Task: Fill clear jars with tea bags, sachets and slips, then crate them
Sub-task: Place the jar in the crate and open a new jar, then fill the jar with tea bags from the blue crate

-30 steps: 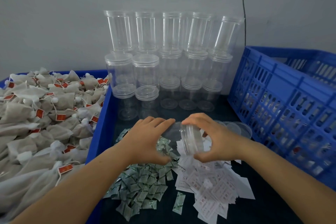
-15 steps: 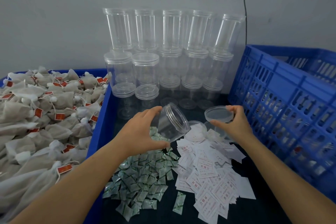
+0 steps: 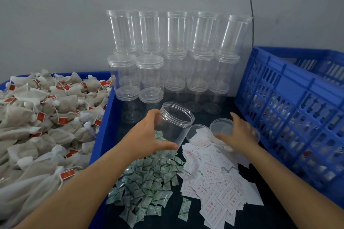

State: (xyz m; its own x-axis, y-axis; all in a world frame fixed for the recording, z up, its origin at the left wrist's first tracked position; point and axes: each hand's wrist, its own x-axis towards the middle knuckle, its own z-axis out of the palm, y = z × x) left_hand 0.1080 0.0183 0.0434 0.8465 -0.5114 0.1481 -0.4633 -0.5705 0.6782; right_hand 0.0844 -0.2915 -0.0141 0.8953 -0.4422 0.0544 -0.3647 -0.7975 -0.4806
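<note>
My left hand (image 3: 147, 135) grips an open, empty clear jar (image 3: 175, 122), tilted with its mouth up and to the right, just above the green sachets (image 3: 149, 182). My right hand (image 3: 238, 134) lies with fingers spread over a clear lid (image 3: 221, 126) that sits among other loose lids (image 3: 199, 132) beside the blue crate (image 3: 288, 108). White slips with red print (image 3: 214, 182) are heaped under my right wrist. Tea bags with red tags (image 3: 46, 126) fill the blue bin on the left.
Several lidded clear jars (image 3: 167, 61) are stacked in rows against the grey wall behind my hands. The blue bin's wall (image 3: 104, 130) borders the dark work surface on the left; the crate closes it on the right.
My hands unscrewed the lid from the jar and moved apart. My right hand carried the lid to the right and lowered it onto the loose lids; my left turned the jar's mouth upward.
</note>
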